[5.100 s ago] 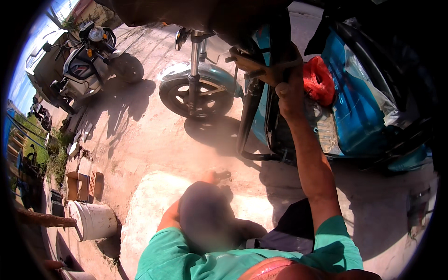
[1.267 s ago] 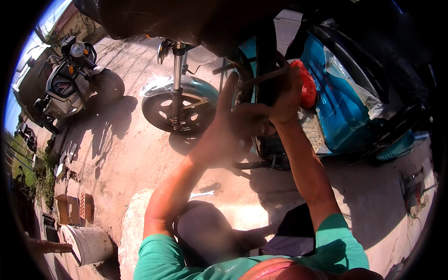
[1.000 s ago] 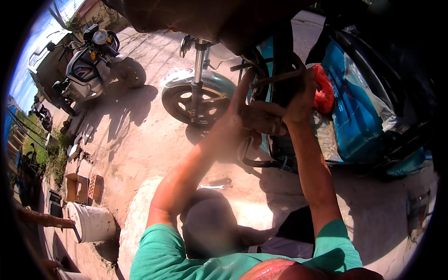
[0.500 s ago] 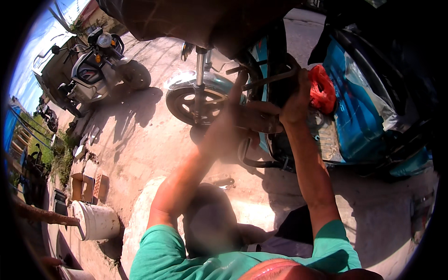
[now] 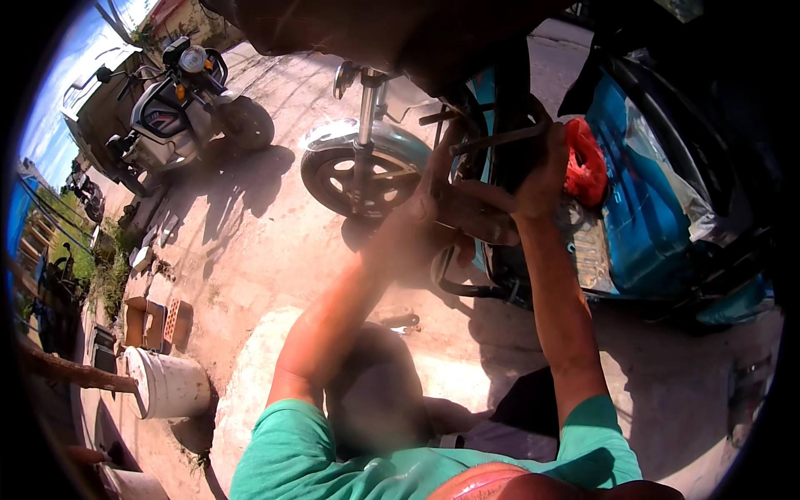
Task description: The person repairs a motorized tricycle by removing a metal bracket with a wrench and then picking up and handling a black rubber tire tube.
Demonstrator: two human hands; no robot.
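A teal scooter point(image 5: 642, 217) stands close in front of me, its chrome front fender point(image 5: 383, 142) and wheel at the middle. My left hand point(image 5: 417, 217) is raised to the dark metal parts point(image 5: 492, 137) of its frame, its fingers wrapped round something hazy and hard to make out. My right hand point(image 5: 537, 187) is closed on that dark metalwork just right of it, thumb toward my left hand. Both hands are close together beneath a dark brown cover point(image 5: 400, 29). A wrench point(image 5: 402, 327) lies on the ground behind my knee, partly hidden.
A parked white-and-black three-wheeler point(image 5: 167, 117) stands at the left. A white bucket point(image 5: 171, 383), a cardboard box point(image 5: 137, 321), a perforated brick point(image 5: 177, 323) and rubble line the left edge. A red plastic bag point(image 5: 583, 162) sits on the scooter's footboard.
Since five seconds ago my left hand has risen from low near the wrench to the metalwork beside my right hand. In the last second both hands have stayed there, shifting slightly.
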